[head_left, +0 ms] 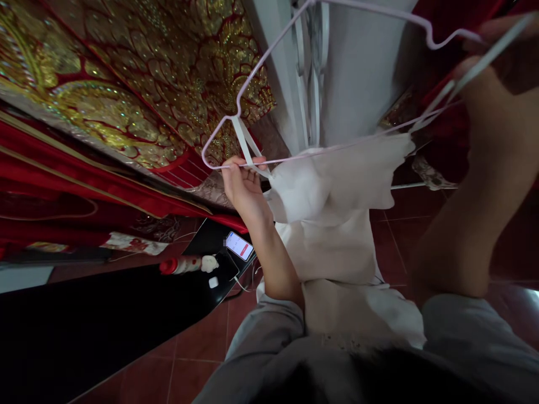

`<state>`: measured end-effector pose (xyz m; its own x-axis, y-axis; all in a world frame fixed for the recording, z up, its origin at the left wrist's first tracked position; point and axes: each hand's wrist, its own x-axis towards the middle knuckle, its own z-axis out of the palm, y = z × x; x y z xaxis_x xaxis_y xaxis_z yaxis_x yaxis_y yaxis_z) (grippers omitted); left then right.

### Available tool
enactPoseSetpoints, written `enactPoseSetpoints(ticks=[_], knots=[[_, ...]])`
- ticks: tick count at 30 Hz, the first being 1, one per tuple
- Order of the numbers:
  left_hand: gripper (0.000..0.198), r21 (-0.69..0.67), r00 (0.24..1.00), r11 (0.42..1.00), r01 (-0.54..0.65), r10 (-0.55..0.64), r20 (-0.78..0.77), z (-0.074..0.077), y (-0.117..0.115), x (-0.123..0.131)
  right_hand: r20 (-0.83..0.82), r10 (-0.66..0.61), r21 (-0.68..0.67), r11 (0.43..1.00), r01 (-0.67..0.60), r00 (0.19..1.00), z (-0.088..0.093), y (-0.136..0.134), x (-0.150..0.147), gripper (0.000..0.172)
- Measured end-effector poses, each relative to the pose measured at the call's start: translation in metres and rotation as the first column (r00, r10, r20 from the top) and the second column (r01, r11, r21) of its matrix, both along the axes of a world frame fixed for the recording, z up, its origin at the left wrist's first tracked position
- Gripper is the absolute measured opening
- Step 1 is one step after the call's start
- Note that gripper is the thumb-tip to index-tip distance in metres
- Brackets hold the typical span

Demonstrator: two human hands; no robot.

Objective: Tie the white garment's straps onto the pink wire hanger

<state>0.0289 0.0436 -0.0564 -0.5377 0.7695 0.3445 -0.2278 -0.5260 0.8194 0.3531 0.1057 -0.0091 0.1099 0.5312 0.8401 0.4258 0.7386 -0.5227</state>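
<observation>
A pale pink clothes hanger (257, 66) is held up in front of me, tilted to the right. My left hand (244, 182) pinches its lower bar near the left corner, beside a white strap (243, 140) looped over the hanger's left notch. From the straps hangs a white dress (337, 191) with layered, ruffled cloth. At the upper right, my right hand (490, 67) is closed around the hanger's other end, with the second strap (492, 56) stretched taut across it. Shadow and the frame edge hide part of those fingers.
Red and gold sequinned garments (168, 67) hang close on the left. A black table (126, 320) below bears a lit phone (240, 246), a red-capped bottle (181, 265) and a small white case (213, 282). A whitish panel (357, 73) stands ahead over red floor tiles (197, 342).
</observation>
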Motion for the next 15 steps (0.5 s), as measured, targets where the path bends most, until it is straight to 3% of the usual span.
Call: enactPoseSetpoints(ticks=[3, 8, 10, 15], knots=[[0.026, 0.001, 1.000, 1.000, -0.001, 0.001, 0.005, -0.001, 0.000, -0.001, 0.204, -0.037, 0.001, 0.999, 0.037, 0.978, 0.018, -0.005, -0.026, 0.033], [0.028, 0.020, 1.000, 1.000, -0.020, 0.020, -0.011, 0.001, -0.001, 0.000, 0.484, -0.231, -0.152, 0.928, 0.341, 0.844, 0.036, -0.023, -0.050, 0.044], [0.029, 0.013, 0.999, 0.999, -0.029, 0.029, -0.029, 0.002, -0.002, 0.000, 0.457, -0.234, -0.176, 0.922, 0.345, 0.858, 0.036, -0.023, -0.050, 0.048], [0.029, 0.002, 0.999, 1.000, 0.013, -0.013, -0.042, -0.002, -0.003, 0.000, 0.262, -0.153, -0.207, 0.956, 0.210, 0.953, 0.033, 0.005, -0.034, 0.040]])
